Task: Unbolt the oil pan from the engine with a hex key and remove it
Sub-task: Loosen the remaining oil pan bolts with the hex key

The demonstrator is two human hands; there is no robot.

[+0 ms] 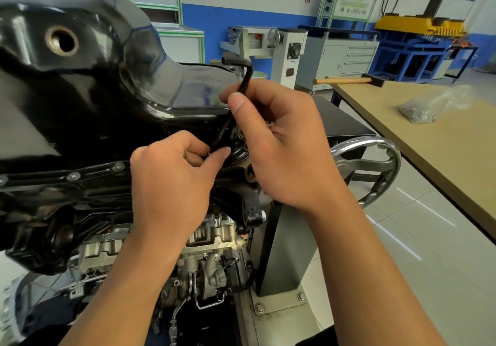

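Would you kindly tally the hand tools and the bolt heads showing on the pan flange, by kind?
hex key: 1
hammer: 1
flange bolt heads: 3
Total: 5

Glossy black pressed-steel oil pan seated atop silver-and-black metal engine, round drain hole in upper wall. Black L-shaped steel hex key near-upright at pan flange's right end, short arm uppermost, pointing left.

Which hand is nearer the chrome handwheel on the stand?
Right. The right hand, gripping the hex key, is just left of the handwheel in view. The left hand pinches the key's lower end, farther left, beyond the right hand.
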